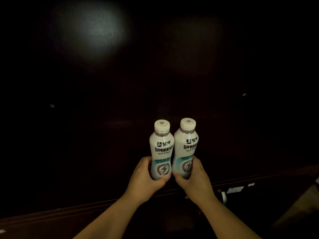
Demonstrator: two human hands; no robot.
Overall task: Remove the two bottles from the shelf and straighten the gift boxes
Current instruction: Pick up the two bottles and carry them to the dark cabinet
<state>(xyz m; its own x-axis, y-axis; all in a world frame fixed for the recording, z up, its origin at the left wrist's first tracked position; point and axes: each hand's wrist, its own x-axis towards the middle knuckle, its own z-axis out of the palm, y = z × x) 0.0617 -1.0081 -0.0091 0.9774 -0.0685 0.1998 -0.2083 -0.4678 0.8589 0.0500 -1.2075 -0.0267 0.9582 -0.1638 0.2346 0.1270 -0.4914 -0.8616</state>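
Observation:
Two white drink bottles with white caps and printed labels stand upright side by side, touching each other. My left hand (145, 178) grips the lower part of the left bottle (161, 149). My right hand (194, 180) grips the lower part of the right bottle (186, 145). Both bottles are held in front of a very dark wooden surface (103, 118). No gift boxes can be made out in the darkness.
The scene is nearly black. A pale patch of reflected light (91, 28) lies on the dark wood at upper left. A dark ledge (69, 209) runs across below my hands, with a small metal handle (223, 195) and white labels (235, 189) at the right.

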